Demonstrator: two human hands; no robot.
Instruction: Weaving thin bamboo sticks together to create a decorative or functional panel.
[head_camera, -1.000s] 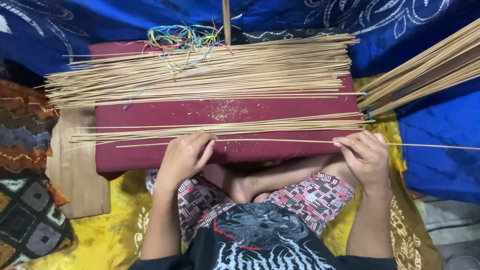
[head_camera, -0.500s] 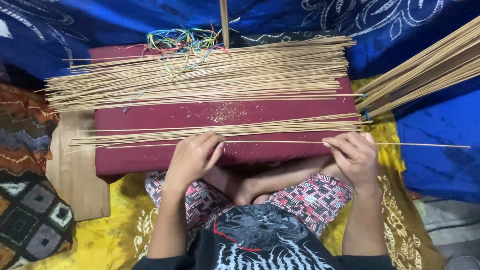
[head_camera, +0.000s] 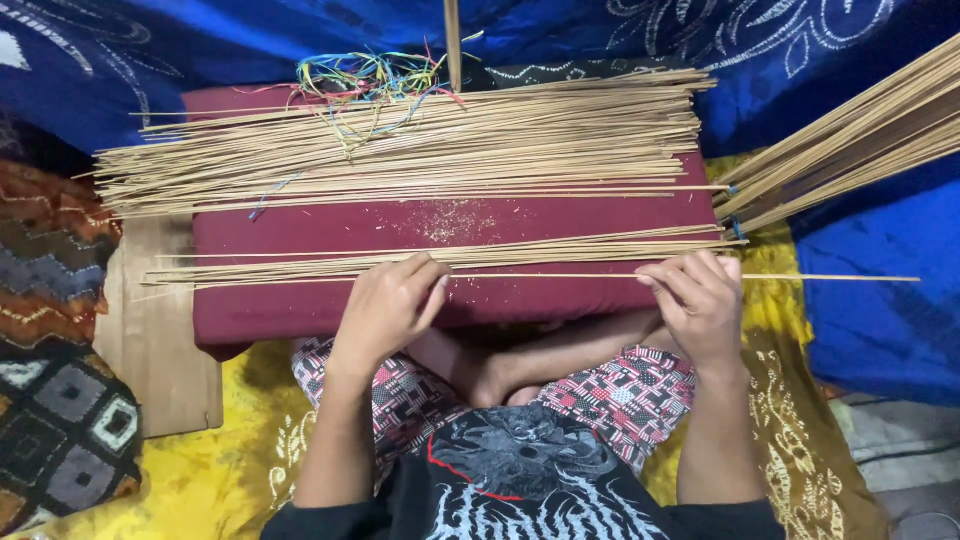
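Single thin stick (head_camera: 560, 276) lies along near edge of maroon board (head_camera: 330, 225), just before small loose bundle (head_camera: 450, 255). Left hand (head_camera: 385, 305) and right hand (head_camera: 700, 300) pinch it, seemingly fingertips only. Keep stick level, grip light, clear of bundle.

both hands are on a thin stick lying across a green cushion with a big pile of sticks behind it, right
Not quite: the cushion is dark red, not green, as the head view shows. The rest holds: the left hand and right hand are on a thin stick lying across it, with the big pile of sticks behind.
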